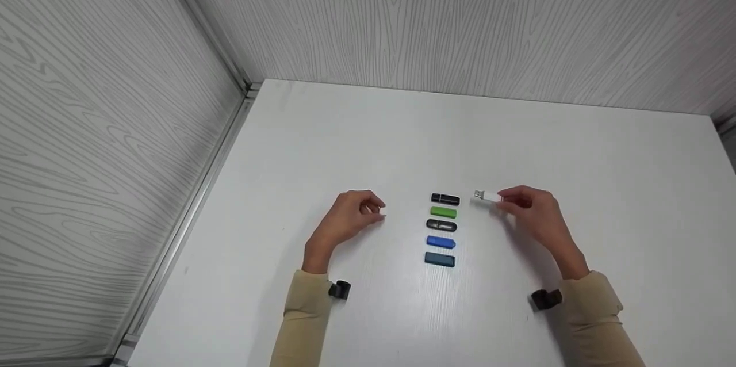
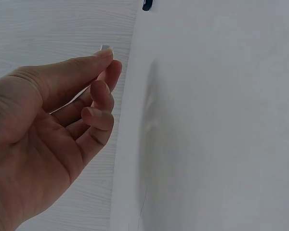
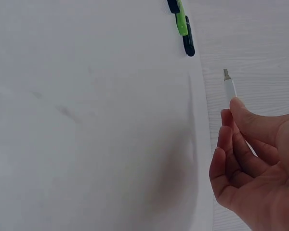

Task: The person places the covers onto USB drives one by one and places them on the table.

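My right hand (image 1: 532,209) pinches a white USB stick (image 1: 490,196) by its rear end, between thumb and fingers. Its bare metal plug points left, and in the right wrist view the white USB stick (image 3: 229,89) juts up past the thumb. On the left, my left hand (image 1: 351,214) has thumb and forefinger tips together on a small white piece (image 2: 106,47) that looks like a cap, mostly hidden by the fingertips. Between the hands a column of USB sticks lies on the table: black (image 1: 445,199), green (image 1: 443,212), dark grey (image 1: 441,225), blue (image 1: 441,241) and teal (image 1: 440,259).
The white table (image 1: 356,137) ends at a wood-grain panel (image 1: 437,27) behind and another panel (image 1: 103,142) on the left. A black wrist camera (image 1: 340,290) sits at the left cuff, and a second wrist camera (image 1: 546,299) at the right.
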Demonstrator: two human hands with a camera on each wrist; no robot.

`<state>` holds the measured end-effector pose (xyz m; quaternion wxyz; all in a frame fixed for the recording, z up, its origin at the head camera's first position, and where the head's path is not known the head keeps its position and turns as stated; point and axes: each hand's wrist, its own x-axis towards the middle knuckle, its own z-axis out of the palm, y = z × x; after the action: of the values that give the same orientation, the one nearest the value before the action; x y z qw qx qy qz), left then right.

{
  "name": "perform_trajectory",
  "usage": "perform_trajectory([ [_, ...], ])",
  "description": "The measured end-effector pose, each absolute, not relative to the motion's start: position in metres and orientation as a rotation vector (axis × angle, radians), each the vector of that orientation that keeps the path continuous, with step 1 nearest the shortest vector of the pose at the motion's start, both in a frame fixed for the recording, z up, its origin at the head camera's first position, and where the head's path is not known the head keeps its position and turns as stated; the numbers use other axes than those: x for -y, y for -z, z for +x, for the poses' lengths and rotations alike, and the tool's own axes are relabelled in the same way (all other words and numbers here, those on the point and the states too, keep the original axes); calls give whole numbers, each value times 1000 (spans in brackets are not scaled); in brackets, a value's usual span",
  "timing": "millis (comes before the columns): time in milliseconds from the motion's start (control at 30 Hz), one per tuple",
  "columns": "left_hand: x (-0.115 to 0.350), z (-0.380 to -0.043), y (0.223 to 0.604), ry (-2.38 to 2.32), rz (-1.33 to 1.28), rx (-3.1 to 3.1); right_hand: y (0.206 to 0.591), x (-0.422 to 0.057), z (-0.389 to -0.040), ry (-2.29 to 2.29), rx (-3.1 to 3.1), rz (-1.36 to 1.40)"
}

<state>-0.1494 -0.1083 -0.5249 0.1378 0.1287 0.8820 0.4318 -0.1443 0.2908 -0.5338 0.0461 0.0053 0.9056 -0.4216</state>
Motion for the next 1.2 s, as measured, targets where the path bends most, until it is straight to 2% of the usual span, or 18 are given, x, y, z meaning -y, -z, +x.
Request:
perform_trajectory([
  [1200,48,-156,522,-1181,546,-2519,536,-240,-128,1384,-2616,-106],
])
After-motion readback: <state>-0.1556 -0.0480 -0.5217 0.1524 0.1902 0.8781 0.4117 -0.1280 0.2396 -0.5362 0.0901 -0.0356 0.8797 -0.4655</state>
